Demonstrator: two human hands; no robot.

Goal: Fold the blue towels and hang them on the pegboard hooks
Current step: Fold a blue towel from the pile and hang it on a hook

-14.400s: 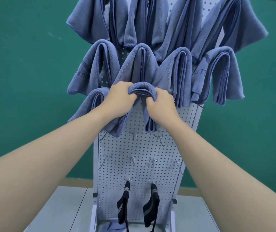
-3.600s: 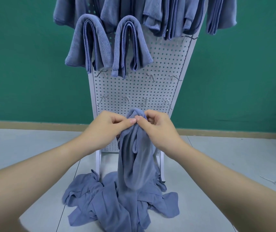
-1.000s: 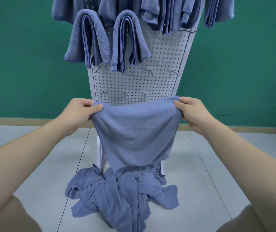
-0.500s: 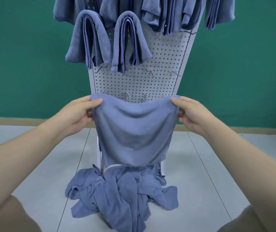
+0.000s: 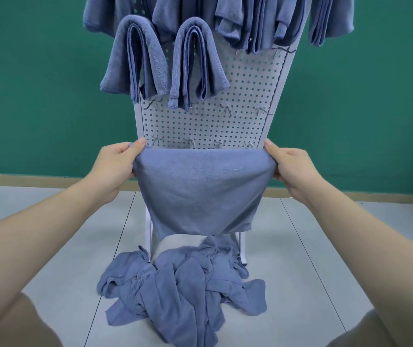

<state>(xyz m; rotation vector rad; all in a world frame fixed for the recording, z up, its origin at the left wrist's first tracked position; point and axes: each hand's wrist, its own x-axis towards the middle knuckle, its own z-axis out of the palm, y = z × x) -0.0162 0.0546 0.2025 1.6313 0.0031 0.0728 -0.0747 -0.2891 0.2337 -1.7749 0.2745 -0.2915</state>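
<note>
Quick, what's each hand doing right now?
Left hand: closed, gripping the blue towel by its left top corner.
Right hand: closed, gripping its right top corner.

Green wall [image 5: 37, 96] behind; tan skirting [image 5: 50, 180]; grey tiled floor [image 5: 62, 246].

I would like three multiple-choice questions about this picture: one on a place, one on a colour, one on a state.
1. Where does the pile of unfolded towels lie?
A. on the floor at the pegboard's foot
B. on a chair
C. in a basket

2. What colour is the wall?
A. white
B. green
C. red

3. How is the held towel?
A. rolled up
B. on a hook
C. stretched between both hands

Answers:
1 A: it lies below the pegboard.
2 B: green behind the board.
3 C: the left hand and right hand grip its top corners.
</note>
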